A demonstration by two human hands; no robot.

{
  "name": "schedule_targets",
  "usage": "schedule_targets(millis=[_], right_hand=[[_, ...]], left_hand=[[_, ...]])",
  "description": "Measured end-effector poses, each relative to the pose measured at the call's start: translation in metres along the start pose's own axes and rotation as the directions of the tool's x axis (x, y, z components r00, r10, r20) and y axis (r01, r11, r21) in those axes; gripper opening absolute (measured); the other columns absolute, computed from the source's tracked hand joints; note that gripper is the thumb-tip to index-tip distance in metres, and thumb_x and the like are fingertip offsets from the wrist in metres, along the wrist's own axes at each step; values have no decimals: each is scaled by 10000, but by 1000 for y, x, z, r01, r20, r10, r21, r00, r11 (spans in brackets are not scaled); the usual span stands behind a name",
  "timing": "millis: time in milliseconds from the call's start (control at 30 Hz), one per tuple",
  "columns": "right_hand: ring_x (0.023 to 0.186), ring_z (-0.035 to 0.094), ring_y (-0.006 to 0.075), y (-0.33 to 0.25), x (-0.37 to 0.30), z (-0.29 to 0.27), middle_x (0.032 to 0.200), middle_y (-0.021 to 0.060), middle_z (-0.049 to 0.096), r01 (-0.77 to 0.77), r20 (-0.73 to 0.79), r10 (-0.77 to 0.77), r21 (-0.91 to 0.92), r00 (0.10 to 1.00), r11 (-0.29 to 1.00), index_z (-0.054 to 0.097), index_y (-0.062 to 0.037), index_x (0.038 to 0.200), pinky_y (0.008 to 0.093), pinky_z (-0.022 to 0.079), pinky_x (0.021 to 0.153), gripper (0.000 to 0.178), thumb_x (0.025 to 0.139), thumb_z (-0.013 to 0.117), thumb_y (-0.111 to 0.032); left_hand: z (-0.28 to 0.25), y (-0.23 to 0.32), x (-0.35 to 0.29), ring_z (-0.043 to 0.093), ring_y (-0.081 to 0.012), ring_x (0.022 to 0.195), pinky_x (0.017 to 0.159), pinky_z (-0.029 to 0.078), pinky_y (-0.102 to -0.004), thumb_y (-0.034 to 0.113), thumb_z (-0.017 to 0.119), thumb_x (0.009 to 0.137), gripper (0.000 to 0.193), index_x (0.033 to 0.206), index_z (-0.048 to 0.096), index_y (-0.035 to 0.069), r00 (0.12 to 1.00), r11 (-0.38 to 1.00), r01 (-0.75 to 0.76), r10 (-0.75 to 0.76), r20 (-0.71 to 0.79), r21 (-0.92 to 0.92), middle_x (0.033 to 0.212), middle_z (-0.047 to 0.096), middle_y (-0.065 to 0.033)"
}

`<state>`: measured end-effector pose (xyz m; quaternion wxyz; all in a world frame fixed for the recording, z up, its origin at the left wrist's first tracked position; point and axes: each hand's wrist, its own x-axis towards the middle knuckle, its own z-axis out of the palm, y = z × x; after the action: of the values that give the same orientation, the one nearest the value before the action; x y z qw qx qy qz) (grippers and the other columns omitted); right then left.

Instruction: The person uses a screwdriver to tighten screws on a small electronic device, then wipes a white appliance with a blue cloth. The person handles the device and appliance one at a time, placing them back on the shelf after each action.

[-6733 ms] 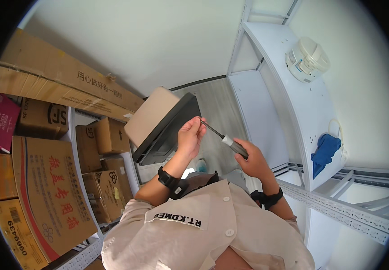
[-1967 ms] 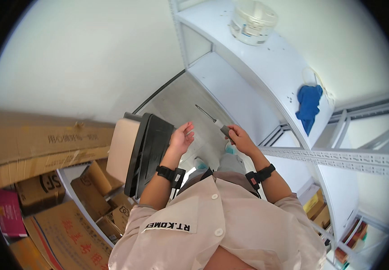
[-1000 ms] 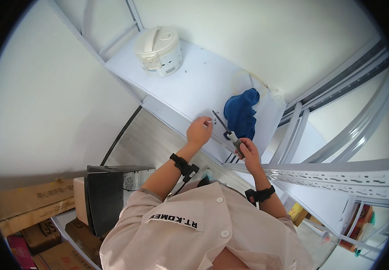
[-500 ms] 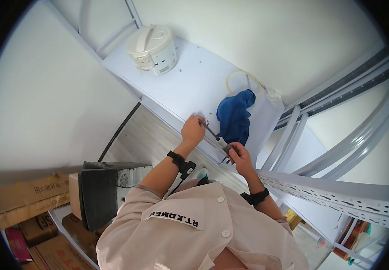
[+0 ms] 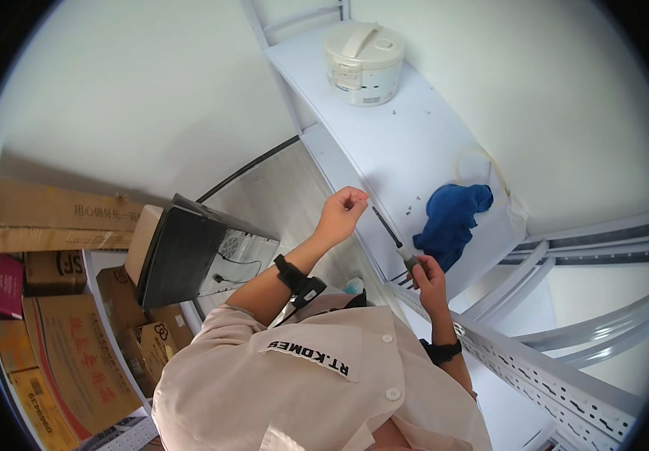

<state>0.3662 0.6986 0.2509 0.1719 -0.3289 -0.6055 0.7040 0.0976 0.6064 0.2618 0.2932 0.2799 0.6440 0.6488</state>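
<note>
Head view: gripping a screwdriver (image 5: 400, 248) by its grey handle in the right hand (image 5: 431, 278), wrapped round by the curled fingers. Slanting its dark shaft up and leftward to end just beside the left hand (image 5: 341, 216), a narrow gap apart. Curling the left thumb and fingers in toward each other; cannot tell about full closure, or about anything small pinched between. Holding both hands near the front edge of a white shelf (image 5: 384, 146). To be seen on it: a crumpled blue cloth (image 5: 452, 224) near the screwdriver, small dark bits (image 5: 408, 213) beside the cloth, and a white lidded cooker (image 5: 364, 66) farther back
</note>
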Motion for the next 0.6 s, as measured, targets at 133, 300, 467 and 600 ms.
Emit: schedule_targets(millis=[133, 300, 467, 600], right_hand=[[666, 509, 51, -9, 10, 21, 825, 13, 641, 30, 100, -23, -74, 995, 997, 594, -24, 1144, 214, 408, 587, 267, 942, 615, -199], [691, 527, 61, -12, 22, 55, 849, 11, 632, 57, 216, -36, -92, 976, 994, 594, -31, 1141, 220, 423, 607, 247, 942, 616, -177], [776, 561, 87, -22, 33, 95, 914, 27, 619, 101, 354, -48, -131, 934, 986, 587, -14, 1140, 239, 455, 691, 234, 949, 602, -148], [811, 562, 96, -28, 39, 137, 919, 25, 615, 145, 435, -60, -165, 899, 976, 586, -3, 1138, 251, 456, 735, 236, 950, 599, -145]], left_hand=[[-36, 26, -27, 512, -34, 683, 612, 438, -212, 87, 649, 937, 80, 999, 666, 39, 999, 994, -39, 39, 6, -102, 790, 606, 42], [-75, 31, -55, 527, -47, 677, 601, 456, -219, 76, 662, 928, 95, 1009, 684, 31, 998, 989, -14, 4, -63, -147, 795, 617, 29], [-124, 32, -80, 541, -57, 675, 604, 469, -224, 58, 669, 918, 88, 999, 683, 26, 988, 984, -1, -27, -150, -180, 806, 629, 13], [-168, 28, -102, 558, -67, 688, 619, 485, -234, 48, 654, 924, 109, 1025, 667, 12, 970, 971, -40, -19, -243, -238, 843, 652, -8]])
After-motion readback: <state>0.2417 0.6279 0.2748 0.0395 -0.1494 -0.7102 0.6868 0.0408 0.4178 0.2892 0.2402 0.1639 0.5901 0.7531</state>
